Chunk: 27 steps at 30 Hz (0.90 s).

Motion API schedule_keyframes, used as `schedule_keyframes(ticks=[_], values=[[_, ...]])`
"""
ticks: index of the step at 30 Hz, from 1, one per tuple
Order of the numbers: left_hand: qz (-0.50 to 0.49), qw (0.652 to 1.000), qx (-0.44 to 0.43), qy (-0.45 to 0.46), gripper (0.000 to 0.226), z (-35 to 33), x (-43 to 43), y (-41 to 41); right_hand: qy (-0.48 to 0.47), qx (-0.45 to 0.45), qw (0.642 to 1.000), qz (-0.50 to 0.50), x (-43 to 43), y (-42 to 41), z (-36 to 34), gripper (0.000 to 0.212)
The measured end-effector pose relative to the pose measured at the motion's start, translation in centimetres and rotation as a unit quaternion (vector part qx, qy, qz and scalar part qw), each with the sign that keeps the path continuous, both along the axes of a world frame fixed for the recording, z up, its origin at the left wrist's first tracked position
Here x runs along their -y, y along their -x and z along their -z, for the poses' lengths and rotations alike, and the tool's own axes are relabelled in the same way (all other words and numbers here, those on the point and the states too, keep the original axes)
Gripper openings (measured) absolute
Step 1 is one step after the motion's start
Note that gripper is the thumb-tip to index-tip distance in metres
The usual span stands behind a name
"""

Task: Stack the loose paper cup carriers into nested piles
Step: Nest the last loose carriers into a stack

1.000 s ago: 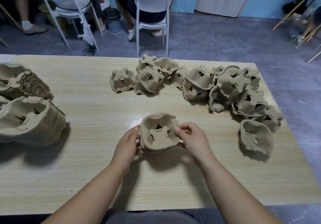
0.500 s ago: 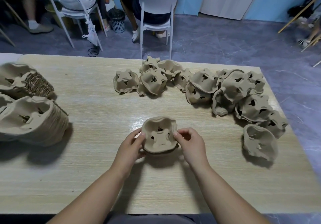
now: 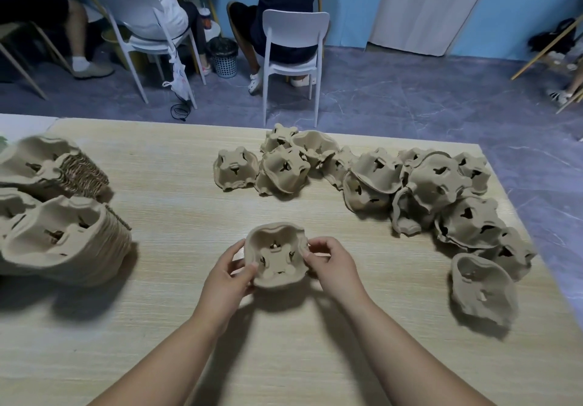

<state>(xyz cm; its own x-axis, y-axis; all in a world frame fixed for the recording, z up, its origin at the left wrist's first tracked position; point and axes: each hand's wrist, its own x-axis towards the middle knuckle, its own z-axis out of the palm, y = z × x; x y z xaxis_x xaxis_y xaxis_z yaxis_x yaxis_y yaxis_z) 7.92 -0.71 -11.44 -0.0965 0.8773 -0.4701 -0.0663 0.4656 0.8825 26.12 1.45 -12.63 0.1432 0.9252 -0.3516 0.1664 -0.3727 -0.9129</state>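
Fingers (image 3: 249, 268) of both hands are gripping the rims of a small nested pile (image 3: 276, 256), holding it just above the counter (image 3: 176, 204): left hand (image 3: 225, 279) on its left edge, right hand (image 3: 331, 268) opposite. Big piles (image 3: 63, 241) are lying far left, loose carriers (image 3: 410, 185) beyond. Squeezing unevenly is risking buckling the soft pulp, jamming the nest crooked.

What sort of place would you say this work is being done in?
Probably a makeshift workroom: a wooden table with loose paper cup carriers, nested piles, and other people seated on white chairs behind.
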Motion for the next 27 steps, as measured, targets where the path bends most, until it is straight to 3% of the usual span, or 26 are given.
schedule_keyframes(ticks=[5,9,15,23,27], values=[[-0.052,0.998,-0.002,-0.019,0.043,-0.6,-4.0,1.8,-0.016,0.064,0.995,-0.076,-6.2,2.0,-1.4,0.011],[-0.052,0.998,-0.016,-0.002,0.042,0.0,-5.0,2.6,-0.071,0.209,0.973,-0.069,-10.6,1.4,-1.6,0.038],[-0.055,0.998,-0.005,0.010,0.041,0.5,-5.3,2.9,-0.107,0.354,0.923,-0.108,-14.6,1.9,-1.0,0.077],[-0.047,0.999,-0.001,0.018,0.042,0.9,-4.9,4.1,-0.107,0.425,0.893,-0.098,-16.0,4.1,0.8,0.086],[-0.050,0.998,0.000,0.023,0.041,0.9,-4.7,4.7,-0.115,0.431,0.891,-0.077,-16.1,4.0,1.4,0.077]])
